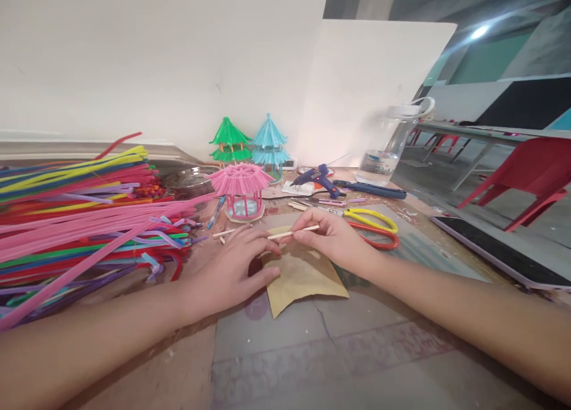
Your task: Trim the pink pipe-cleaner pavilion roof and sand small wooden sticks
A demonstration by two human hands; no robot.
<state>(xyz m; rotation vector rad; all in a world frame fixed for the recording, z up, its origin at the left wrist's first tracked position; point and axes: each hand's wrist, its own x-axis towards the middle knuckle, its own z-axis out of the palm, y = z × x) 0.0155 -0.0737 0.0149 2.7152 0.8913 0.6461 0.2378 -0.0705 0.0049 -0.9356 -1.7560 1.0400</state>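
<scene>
R hand (334,238) pinches thin wooden stick (280,235) over brown sheet (307,276). L hand (225,270) part-wide, thumb apart from fingers, adj. to stick's L end.

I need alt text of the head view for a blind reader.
A person's right hand holds a pale stick over tan paper, the left hand close by. Behind stand a pink model pavilion, a green pavilion and a blue pavilion; colourful pipe cleaners lie at left.
</scene>
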